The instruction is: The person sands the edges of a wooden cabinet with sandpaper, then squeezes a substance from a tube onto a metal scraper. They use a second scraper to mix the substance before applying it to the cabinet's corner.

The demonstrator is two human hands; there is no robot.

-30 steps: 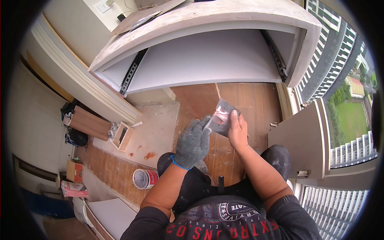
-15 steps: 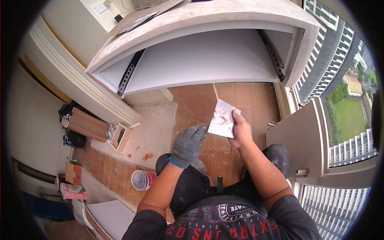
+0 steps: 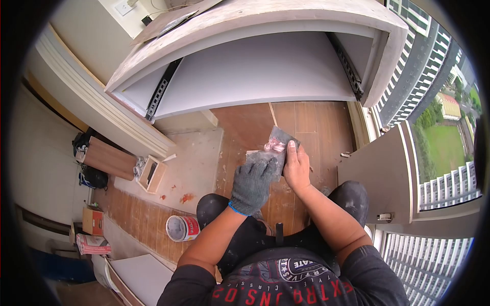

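Note:
My left hand (image 3: pixel 253 184), in a grey glove with a blue cuff, is closed on a pale flat scraper (image 3: pixel 253 155) whose edge lies against a dark plate. My bare right hand (image 3: pixel 297 166) grips that thin grey plate (image 3: pixel 287 140) by its right side, thumb on top. A lump of pinkish-white putty (image 3: pixel 274 145) sits on the plate's upper part. Both hands meet above the wooden floor, between my knees. The gloved fingers partly hide the scraper and the plate's lower part.
A white cabinet frame (image 3: pixel 245 23) with black drawer rails spans the front. A paint bucket (image 3: pixel 182 228) stands left of my knee. Farther left are a small wooden box (image 3: pixel 151 174), a wood panel and bags. A door panel (image 3: pixel 380 173) and windows are at the right.
My gloved hand has moved right and up over the plate. The plate in my right hand now shows a dark face with putty, where a pale, pink-smeared face showed before.

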